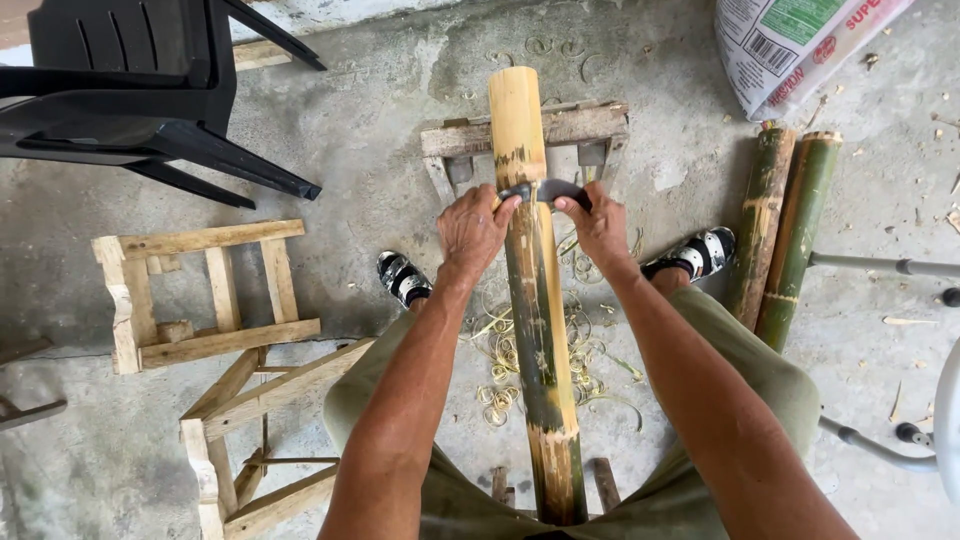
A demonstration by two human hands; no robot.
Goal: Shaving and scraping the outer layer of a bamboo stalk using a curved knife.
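While a black plastic chair (140,90) fills the upper left of the frame, two bare-wood stool frames sit below it: one upright at mid left (205,295), another tipped over at lower left (260,440). Left hand (475,228), just left of centre, has its grip wrapped tight round the left end of a curved metal blade (545,190). Blade lies crosswise on the bamboo pole (535,300), which runs from bottom centre up to a wooden rest (565,130) at top centre; pole's upper part is pale & peeled, lower part still green. Curly shavings (510,380) lie on the concrete floor (380,130) under it, betw. two sandalled feet. Right hand (603,228) has its grip closed on the blade's right end. Two green bamboo lengths (785,230) lie at right, a printed sack (790,45) at upper right, metal tubing (885,265) at the right edge.
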